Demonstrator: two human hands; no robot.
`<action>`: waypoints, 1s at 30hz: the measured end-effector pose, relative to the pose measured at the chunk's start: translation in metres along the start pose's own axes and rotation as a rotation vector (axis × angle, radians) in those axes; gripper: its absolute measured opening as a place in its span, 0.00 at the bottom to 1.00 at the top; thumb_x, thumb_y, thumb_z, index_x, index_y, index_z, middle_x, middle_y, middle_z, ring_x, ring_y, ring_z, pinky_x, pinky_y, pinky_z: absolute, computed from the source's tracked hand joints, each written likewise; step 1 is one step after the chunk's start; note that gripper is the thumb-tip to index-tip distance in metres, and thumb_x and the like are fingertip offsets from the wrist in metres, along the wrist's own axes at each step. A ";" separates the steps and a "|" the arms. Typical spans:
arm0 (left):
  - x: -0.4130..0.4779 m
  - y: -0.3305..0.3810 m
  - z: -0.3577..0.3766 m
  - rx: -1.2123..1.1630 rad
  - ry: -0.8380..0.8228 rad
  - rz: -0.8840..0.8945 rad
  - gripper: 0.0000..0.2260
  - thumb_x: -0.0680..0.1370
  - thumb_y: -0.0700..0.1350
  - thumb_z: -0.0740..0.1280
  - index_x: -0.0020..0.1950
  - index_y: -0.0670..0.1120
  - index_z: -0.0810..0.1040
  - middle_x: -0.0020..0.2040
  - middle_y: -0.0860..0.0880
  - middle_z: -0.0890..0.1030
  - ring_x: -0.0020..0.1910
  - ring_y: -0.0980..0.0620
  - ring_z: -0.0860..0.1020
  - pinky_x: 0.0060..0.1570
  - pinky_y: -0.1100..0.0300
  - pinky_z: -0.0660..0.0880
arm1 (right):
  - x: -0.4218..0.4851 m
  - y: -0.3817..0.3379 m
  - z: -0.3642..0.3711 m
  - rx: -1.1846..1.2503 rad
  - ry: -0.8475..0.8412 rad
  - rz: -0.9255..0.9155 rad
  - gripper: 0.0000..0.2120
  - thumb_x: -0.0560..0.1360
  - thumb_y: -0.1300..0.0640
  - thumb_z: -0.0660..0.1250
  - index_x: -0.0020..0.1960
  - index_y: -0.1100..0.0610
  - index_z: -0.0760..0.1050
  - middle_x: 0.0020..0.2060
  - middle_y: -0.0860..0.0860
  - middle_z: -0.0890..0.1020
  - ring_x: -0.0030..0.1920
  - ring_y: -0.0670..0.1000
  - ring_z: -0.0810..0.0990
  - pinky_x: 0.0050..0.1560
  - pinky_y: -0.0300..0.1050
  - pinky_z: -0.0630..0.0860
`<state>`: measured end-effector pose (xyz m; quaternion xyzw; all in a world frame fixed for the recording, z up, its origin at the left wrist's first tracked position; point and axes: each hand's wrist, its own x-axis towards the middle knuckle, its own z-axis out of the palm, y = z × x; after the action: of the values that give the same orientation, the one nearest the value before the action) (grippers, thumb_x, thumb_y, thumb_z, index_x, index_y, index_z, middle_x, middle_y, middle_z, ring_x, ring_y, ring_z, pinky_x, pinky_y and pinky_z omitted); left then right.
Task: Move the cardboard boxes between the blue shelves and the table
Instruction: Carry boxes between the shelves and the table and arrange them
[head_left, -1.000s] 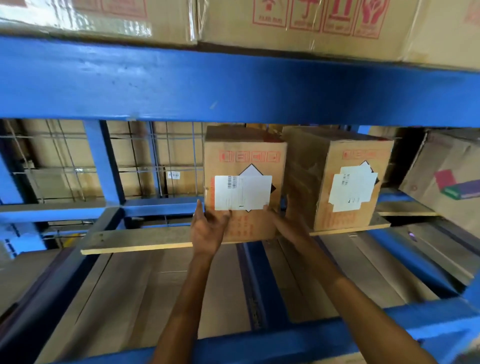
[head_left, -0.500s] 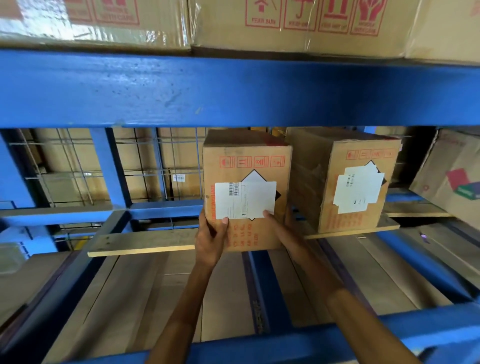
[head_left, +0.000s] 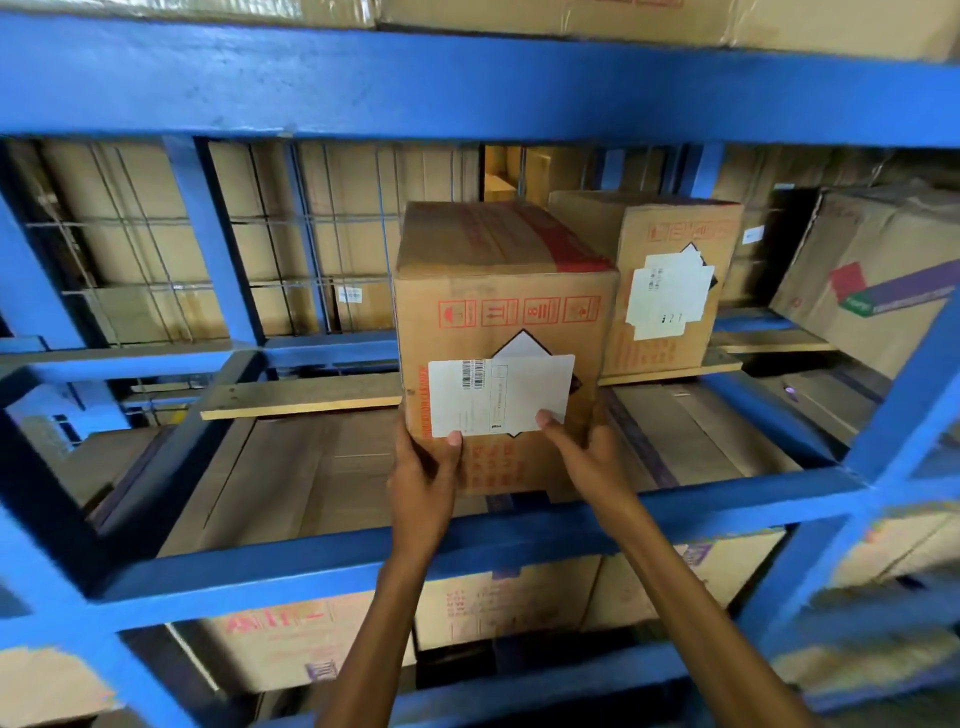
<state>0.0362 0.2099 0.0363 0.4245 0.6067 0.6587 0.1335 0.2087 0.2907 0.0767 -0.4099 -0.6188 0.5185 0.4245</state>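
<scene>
Cardboard box (head_left: 498, 322) at the front of the blue shelves (head_left: 467, 83), upright, bottom edge just above the front beam (head_left: 260, 566); resting or lifted, cannot tell. Gripped low down by both hands. Left hand (head_left: 423, 478) curled round the lower left corner, thumb up on the front face, tip touching the white label (head_left: 498, 395). Right hand (head_left: 587, 457) at the lower right corner, thumb likewise on the label's bottom edge, fingers wrapped round the right side and out of sight. Red handling marks above the label. Behind and to the right, second box (head_left: 670, 291) with its own white label, standing on a wooden plank (head_left: 301, 397) across the shelf. Further right, bigger box (head_left: 872, 291) leaning, red, purple and green print on its face. Wire mesh (head_left: 156, 234) at the back of the shelf, more cartons behind. More boxes (head_left: 291, 644) on the level below, under the front beam.
</scene>
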 end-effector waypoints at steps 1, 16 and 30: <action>-0.009 0.002 -0.001 0.007 -0.001 -0.006 0.28 0.81 0.53 0.67 0.79 0.52 0.61 0.64 0.60 0.78 0.58 0.66 0.78 0.56 0.68 0.77 | -0.007 0.001 -0.003 0.006 0.019 -0.025 0.15 0.78 0.46 0.70 0.62 0.43 0.70 0.53 0.36 0.77 0.54 0.40 0.76 0.45 0.31 0.71; -0.018 -0.010 -0.035 0.084 -0.300 -0.269 0.37 0.71 0.56 0.77 0.75 0.49 0.67 0.59 0.54 0.80 0.57 0.53 0.79 0.53 0.63 0.78 | -0.036 -0.047 -0.019 -0.478 0.290 -0.417 0.66 0.61 0.37 0.82 0.82 0.44 0.38 0.83 0.49 0.53 0.82 0.53 0.54 0.78 0.61 0.62; 0.033 -0.021 -0.055 0.208 -0.789 -0.567 0.45 0.56 0.63 0.84 0.69 0.48 0.77 0.64 0.50 0.81 0.67 0.48 0.76 0.67 0.55 0.72 | 0.010 -0.185 0.000 -1.512 -0.214 -0.465 0.67 0.55 0.27 0.79 0.81 0.36 0.40 0.83 0.50 0.50 0.82 0.61 0.50 0.78 0.69 0.49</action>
<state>-0.0308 0.2000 0.0352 0.4709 0.6642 0.3217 0.4834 0.1935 0.2769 0.2604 -0.3950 -0.9100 -0.1069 0.0670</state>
